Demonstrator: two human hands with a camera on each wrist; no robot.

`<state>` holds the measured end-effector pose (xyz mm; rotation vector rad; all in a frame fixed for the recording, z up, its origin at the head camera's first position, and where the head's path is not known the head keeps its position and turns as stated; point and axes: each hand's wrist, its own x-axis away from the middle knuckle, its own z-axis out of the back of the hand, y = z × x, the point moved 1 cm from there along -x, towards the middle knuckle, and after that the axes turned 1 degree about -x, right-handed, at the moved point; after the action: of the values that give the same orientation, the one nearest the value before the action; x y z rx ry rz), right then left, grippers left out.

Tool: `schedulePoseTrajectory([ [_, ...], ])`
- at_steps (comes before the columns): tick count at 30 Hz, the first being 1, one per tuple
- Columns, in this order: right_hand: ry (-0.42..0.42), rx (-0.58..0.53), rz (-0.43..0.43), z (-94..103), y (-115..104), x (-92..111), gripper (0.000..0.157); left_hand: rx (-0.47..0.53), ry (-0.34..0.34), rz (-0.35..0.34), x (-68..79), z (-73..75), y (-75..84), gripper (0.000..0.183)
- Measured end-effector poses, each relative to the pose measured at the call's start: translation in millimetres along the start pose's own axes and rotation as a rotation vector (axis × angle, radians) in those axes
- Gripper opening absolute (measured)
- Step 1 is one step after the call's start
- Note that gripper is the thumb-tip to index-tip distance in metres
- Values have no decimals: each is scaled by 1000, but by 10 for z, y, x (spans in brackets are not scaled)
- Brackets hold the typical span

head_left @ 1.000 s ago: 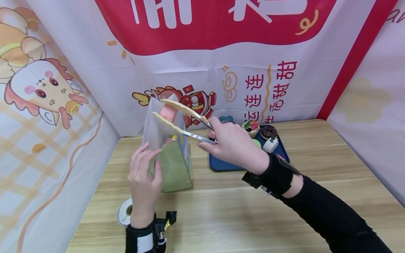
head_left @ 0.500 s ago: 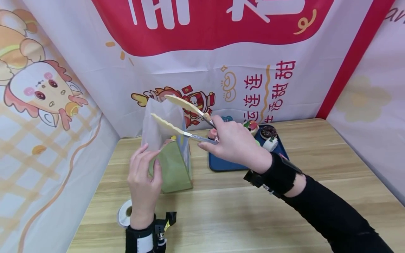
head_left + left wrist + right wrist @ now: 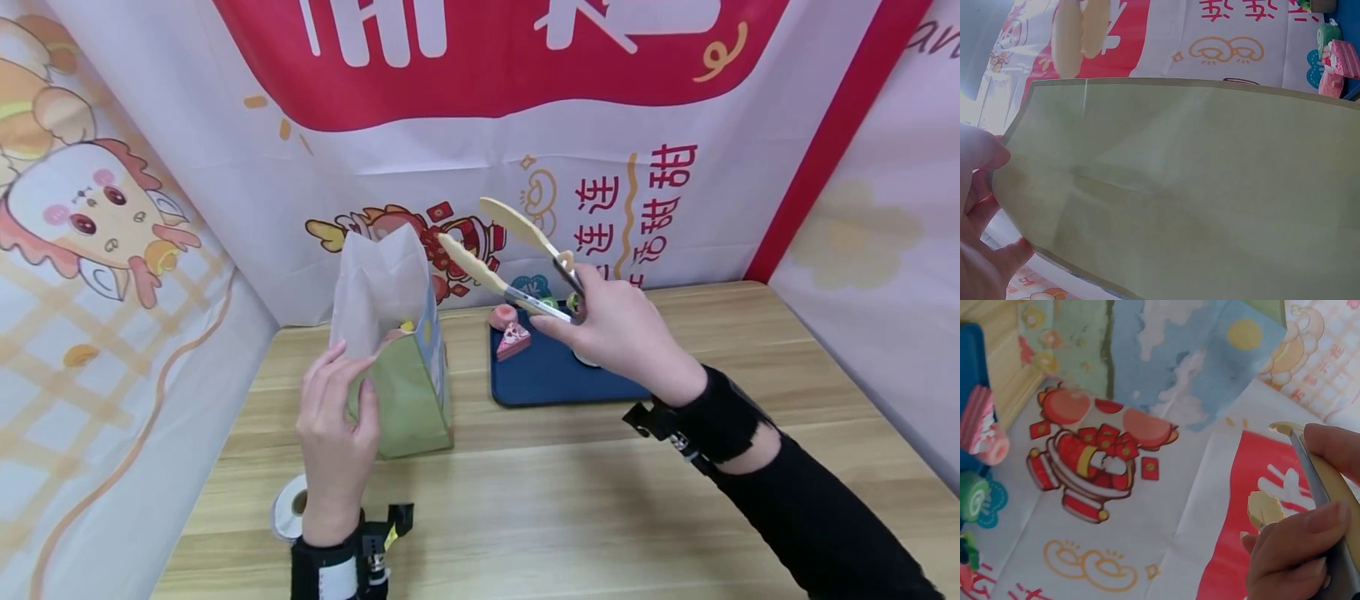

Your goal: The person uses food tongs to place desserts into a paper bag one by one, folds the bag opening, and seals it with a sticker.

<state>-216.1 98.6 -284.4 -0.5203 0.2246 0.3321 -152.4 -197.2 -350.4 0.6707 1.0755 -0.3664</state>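
My left hand [image 3: 341, 417] pinches the front edge of a green paper bag [image 3: 411, 400], which stands upright with its white inside showing. In the left wrist view, the thumb and fingers [image 3: 982, 206] are at the bag's edge. Inside the mouth, a bit of something pink and yellow shows; the rest is hidden. My right hand [image 3: 633, 333] grips a pair of tongs [image 3: 476, 268] with cream tips, spread apart with nothing between them. Beneath that hand lies a blue tray [image 3: 540, 387], bearing a pink cake slice [image 3: 513, 340] and a round pink sweet [image 3: 502, 317].
A white roll of tape or labels [image 3: 287, 510] lies left of my left wrist. Several more small treats, including a green swirl roll [image 3: 972, 495], are on the tray, partly hidden by my right hand. A printed cloth backdrop [image 3: 450, 158] rises behind the wooden table [image 3: 510, 500].
The tongs let go of a pink piece, which dropped into the bag. My right hand then moved right with the tongs, over the tray. My left hand stayed at the bag.
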Motion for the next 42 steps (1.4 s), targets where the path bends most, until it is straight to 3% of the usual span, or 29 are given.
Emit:
schedulePoseTrajectory([
  [6,26,13,-45,-24,228,80,64,-1,0,-1,-5,7,-16,17],
  [20,-24,32,-178,-111,698,281,78,7,-8,8,4,-7,-41,17],
  [29,-19,44,-196,-166,921,403,87,7,6,6,22,-8,-39,16],
  [37,12,44,-197,-245,1104,530,80,3,-1,5,33,-11,-43,17],
  [42,-9,29,-240,-242,1205,582,84,5,5,2,34,-16,-45,16],
])
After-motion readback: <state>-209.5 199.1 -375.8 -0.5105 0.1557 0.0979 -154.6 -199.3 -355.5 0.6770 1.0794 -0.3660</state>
